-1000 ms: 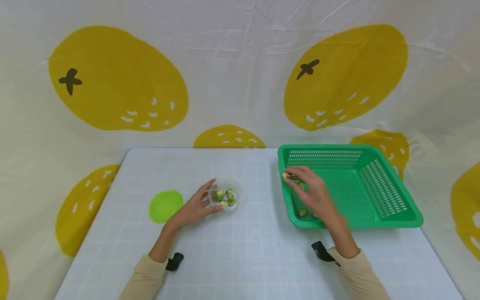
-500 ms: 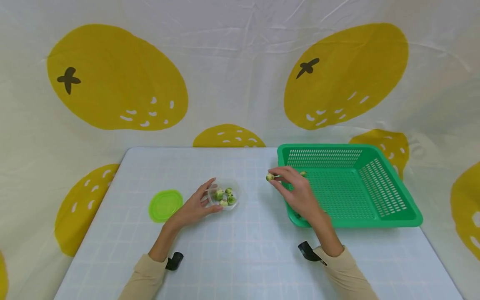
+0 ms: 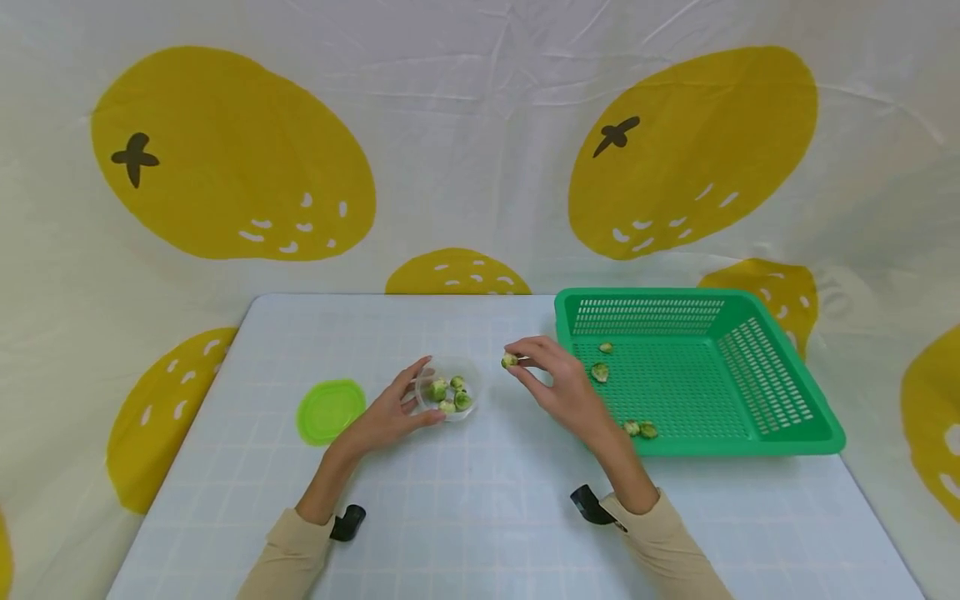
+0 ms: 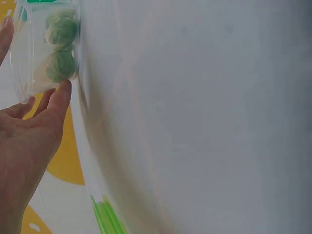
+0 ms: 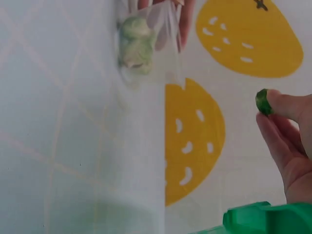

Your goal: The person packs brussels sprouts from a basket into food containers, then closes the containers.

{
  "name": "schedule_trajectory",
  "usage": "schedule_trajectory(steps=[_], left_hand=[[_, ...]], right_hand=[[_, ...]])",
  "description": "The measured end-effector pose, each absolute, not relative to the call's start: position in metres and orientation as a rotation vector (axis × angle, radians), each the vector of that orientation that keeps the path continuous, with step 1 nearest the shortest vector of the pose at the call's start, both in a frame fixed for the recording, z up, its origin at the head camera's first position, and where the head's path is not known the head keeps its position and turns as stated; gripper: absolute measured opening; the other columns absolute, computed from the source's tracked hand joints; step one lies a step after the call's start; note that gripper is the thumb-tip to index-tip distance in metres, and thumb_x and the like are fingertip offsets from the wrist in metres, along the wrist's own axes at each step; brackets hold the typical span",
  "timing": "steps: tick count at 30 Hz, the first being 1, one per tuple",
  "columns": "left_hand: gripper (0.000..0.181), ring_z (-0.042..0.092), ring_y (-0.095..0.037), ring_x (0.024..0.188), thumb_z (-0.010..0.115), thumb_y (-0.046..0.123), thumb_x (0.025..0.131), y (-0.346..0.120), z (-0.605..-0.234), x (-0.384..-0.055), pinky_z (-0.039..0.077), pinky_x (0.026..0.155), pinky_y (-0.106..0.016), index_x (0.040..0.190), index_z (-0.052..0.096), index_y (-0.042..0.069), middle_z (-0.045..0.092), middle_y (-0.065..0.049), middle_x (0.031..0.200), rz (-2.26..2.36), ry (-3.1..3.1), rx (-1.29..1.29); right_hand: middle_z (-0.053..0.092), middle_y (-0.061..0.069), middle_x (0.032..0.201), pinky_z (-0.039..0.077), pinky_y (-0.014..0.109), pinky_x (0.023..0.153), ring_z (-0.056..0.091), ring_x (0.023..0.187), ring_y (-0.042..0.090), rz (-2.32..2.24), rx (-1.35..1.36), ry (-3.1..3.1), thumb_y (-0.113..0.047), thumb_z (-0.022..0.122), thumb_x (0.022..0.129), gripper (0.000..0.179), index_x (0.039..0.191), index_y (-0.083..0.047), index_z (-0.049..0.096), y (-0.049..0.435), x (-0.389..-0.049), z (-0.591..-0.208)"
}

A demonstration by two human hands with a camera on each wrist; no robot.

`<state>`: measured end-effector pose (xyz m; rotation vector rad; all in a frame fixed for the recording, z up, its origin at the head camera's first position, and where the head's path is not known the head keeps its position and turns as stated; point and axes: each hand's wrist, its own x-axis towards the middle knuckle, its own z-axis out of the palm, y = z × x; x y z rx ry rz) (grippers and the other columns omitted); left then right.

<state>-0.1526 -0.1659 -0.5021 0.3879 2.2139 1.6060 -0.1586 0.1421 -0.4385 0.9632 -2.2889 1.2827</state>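
My left hand (image 3: 388,422) curls its thumb and fingers around the left side of a clear plastic container (image 3: 472,385). Inside the container lie several Brussels sprouts (image 3: 438,389), seen through its wall in the left wrist view. Between thumb and fingertips, my right hand (image 3: 558,385) pinches another Brussels sprout (image 3: 509,360), raised above the table just right of the container. That held sprout (image 5: 263,102) shows dark green in the right wrist view. The green basket (image 3: 690,383) at the right has several more sprouts (image 3: 600,372) along its left side and front.
A bright green lid (image 3: 330,412) lies flat on the table left of the container, beside the left wrist. The white table (image 3: 450,517) has a pale grid pattern. Behind it hangs a light cloth (image 3: 465,125) with large yellow fruit prints.
My right hand has carried the pinched sprout leftward, from above the basket's left rim to near the container. The left hand and container stay put. Sprouts in the basket are now uncovered.
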Motion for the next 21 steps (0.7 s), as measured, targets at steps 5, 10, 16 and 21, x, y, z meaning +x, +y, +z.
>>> schedule_trajectory(steps=[5, 10, 16, 21], left_hand=[[0.099, 0.026, -0.035, 0.151, 0.081, 0.034, 0.091, -0.165, -0.501, -0.152, 0.031, 0.12, -0.048, 0.166, 0.017, 0.024, 0.023, -0.012, 0.167, 1.598, 2.218, 0.369], [0.098, 0.027, -0.037, 0.151, 0.081, 0.032, 0.091, -0.165, -0.501, -0.152, 0.031, 0.12, -0.05, 0.166, 0.018, 0.021, 0.02, -0.014, 0.167, 1.604, 2.223, 0.38], [0.098, 0.028, -0.036, 0.151, 0.081, 0.032, 0.092, -0.165, -0.5, -0.151, 0.03, 0.121, -0.05, 0.166, 0.018, 0.021, 0.021, -0.013, 0.167, 1.606, 2.222, 0.375], [0.098, 0.027, -0.036, 0.151, 0.081, 0.033, 0.092, -0.164, -0.499, -0.15, 0.03, 0.121, -0.05, 0.166, 0.017, 0.022, 0.019, -0.013, 0.168, 1.601, 2.227, 0.366]], right_hand=[[0.068, 0.008, 0.113, 0.061, 0.032, 0.085, 0.07, 0.101, 0.02, 1.22, 0.992, -2.313, 0.0, 0.077, 0.09, 0.028, 0.118, -0.003, 0.072, 0.127, -0.158, -0.441], [0.067, 0.006, 0.114, 0.061, 0.03, 0.085, 0.069, 0.101, 0.018, 1.225, 1.033, -2.336, -0.002, 0.076, 0.092, 0.027, 0.119, -0.004, 0.071, 0.112, -0.157, -0.445], [0.067, 0.008, 0.116, 0.061, 0.038, 0.087, 0.066, 0.103, 0.02, 1.284, 1.054, -2.354, 0.0, 0.075, 0.092, 0.029, 0.121, -0.003, 0.071, 0.097, -0.157, -0.45], [0.067, 0.009, 0.116, 0.061, 0.04, 0.086, 0.067, 0.102, 0.02, 1.332, 1.054, -2.362, 0.001, 0.074, 0.093, 0.029, 0.121, -0.002, 0.07, 0.091, -0.159, -0.456]])
